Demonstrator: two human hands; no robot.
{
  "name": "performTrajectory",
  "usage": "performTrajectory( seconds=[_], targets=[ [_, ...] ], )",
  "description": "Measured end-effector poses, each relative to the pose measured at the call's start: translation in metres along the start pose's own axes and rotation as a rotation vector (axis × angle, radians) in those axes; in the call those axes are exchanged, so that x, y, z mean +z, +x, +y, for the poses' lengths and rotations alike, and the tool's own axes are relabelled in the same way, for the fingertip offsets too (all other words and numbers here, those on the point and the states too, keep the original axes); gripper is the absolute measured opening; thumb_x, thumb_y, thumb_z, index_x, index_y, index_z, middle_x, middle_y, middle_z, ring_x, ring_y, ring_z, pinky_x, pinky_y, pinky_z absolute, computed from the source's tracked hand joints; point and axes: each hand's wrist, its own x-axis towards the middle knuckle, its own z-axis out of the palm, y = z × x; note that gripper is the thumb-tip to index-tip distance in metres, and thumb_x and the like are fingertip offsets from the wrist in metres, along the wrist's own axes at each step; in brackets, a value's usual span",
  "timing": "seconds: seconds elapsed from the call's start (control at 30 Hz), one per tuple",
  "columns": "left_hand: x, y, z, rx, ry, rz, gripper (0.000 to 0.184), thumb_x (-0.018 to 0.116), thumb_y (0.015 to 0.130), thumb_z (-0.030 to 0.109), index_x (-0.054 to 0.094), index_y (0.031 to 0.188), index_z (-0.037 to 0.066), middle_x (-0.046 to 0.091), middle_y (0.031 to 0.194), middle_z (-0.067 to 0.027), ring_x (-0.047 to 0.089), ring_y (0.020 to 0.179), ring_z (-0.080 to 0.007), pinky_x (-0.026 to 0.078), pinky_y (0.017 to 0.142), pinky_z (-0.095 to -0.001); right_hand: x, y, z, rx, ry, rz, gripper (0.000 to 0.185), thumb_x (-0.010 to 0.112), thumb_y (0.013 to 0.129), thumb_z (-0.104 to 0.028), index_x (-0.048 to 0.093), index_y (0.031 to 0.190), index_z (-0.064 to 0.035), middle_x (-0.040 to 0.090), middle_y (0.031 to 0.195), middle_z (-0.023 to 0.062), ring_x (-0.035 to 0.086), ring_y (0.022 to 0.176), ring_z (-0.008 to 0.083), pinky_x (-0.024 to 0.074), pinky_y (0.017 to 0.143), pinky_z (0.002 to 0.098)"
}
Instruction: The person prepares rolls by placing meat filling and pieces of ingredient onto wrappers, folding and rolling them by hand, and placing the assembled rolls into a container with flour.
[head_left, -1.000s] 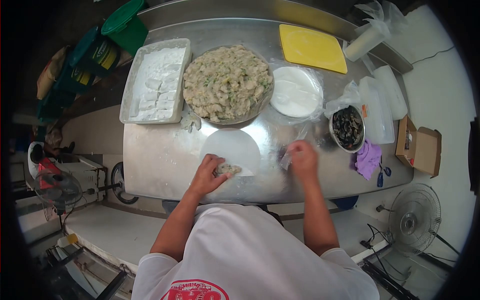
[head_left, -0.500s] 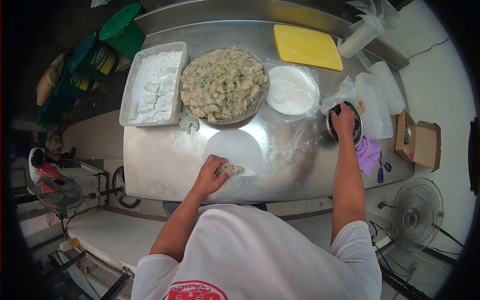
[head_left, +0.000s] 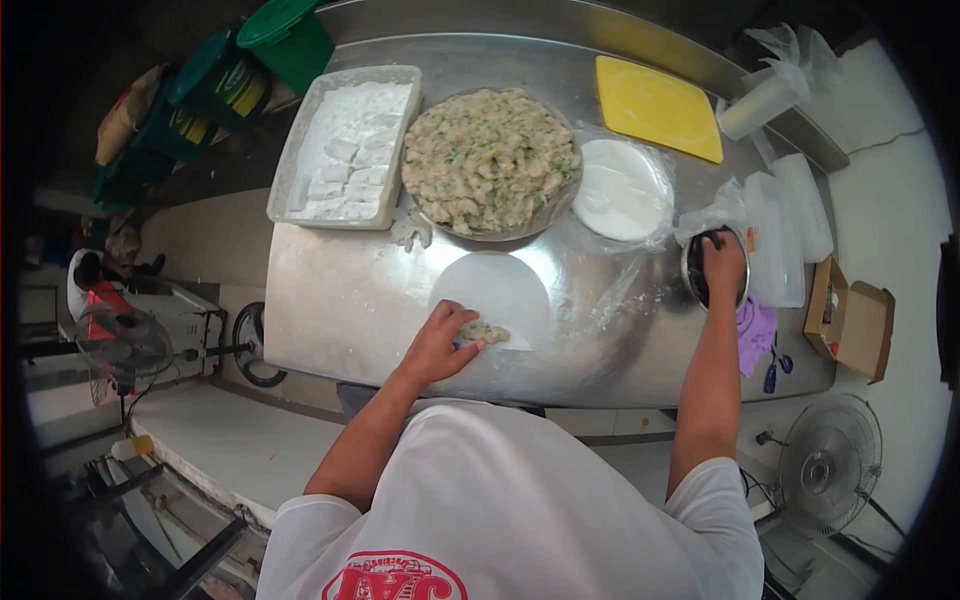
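Observation:
My left hand [head_left: 441,342] rests at the near left edge of a round white wrapper [head_left: 492,285], fingers apart beside a small lump of filling [head_left: 486,332]. At the right, my right hand [head_left: 722,264] reaches into a metal bowl [head_left: 691,288] of dark pieces; its fingertips are partly hidden among them. A large bowl heaped with pale, green-flecked filling [head_left: 490,160] stands beyond the wrapper. To its right lies a stack of round white wrappers [head_left: 622,190] on plastic film.
A tray of white powder with rolls [head_left: 345,150] stands at the back left. A yellow lid [head_left: 660,105], clear containers [head_left: 775,240], a purple cloth [head_left: 756,332] and a cardboard box [head_left: 862,325] are at the right. A fan [head_left: 828,452] stands near the table's right corner.
My right hand has gone from the table's middle right, where it was near clear plastic, into the bowl of dark pieces. My left hand stays by the filling. The view has shifted slightly.

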Motion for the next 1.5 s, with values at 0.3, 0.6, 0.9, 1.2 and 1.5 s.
performTrajectory(
  seconds=[0.3,0.6,0.9,1.2,1.5],
  targets=[
    [0.001,0.006,-0.001,-0.015,0.155,-0.114,0.066,0.085,0.082,0.024,0.056,0.138,0.006,0.057,0.123,-0.0155,0.064,0.105,-0.035,0.056,0.088,-0.0427,0.009,-0.182,-0.166,0.366,1.064,-0.762,0.025,0.072,0.096,-0.016,0.07,0.117,-0.0024,0.07,0.094,0.0005,0.059,0.074,0.0081,0.0524,0.066,0.0272],
    [0.005,0.008,0.001,0.039,0.149,-0.081,0.059,0.083,0.08,0.016,0.057,0.132,0.008,0.058,0.12,-0.0147,0.066,0.101,-0.0378,0.056,0.086,-0.0466,0.05,-0.236,-0.241,-0.538,0.755,-0.569,0.02,0.076,0.084,-0.008,0.069,0.101,-0.0022,0.07,0.099,0.0136,0.064,0.095,0.0358,0.0518,0.087,0.0462],
    [0.013,0.011,-0.008,0.071,0.187,-0.122,0.043,0.083,0.079,0.012,0.065,0.118,0.006,0.062,0.113,-0.0125,0.066,0.101,-0.0349,0.056,0.086,-0.0444,0.055,-0.244,-0.226,-0.625,0.702,-0.57,0.033,0.078,0.083,-0.009,0.068,0.113,-0.0018,0.068,0.111,0.0143,0.063,0.103,0.0356,0.0518,0.09,0.0443],
    [-0.014,0.014,-0.01,0.03,0.067,-0.267,0.042,0.073,0.083,0.001,0.066,0.124,0.005,0.063,0.116,-0.0161,0.064,0.108,-0.0379,0.054,0.094,-0.0449,0.043,-0.249,-0.235,-0.611,0.676,-0.453,0.032,0.08,0.079,-0.009,0.07,0.109,-0.0032,0.066,0.106,0.0139,0.062,0.102,0.0348,0.0514,0.088,0.0427],
    [-0.016,0.014,-0.029,0.043,-0.032,-0.223,0.034,0.069,0.086,-0.001,0.069,0.12,0.004,0.068,0.11,-0.0159,0.067,0.102,-0.034,0.055,0.09,-0.0404,0.054,-0.243,-0.254,-0.84,0.606,-0.454,0.019,0.073,0.076,-0.002,0.069,0.094,-0.0066,0.063,0.097,0.0082,0.059,0.092,0.0297,0.048,0.082,0.0424]
  ],
)
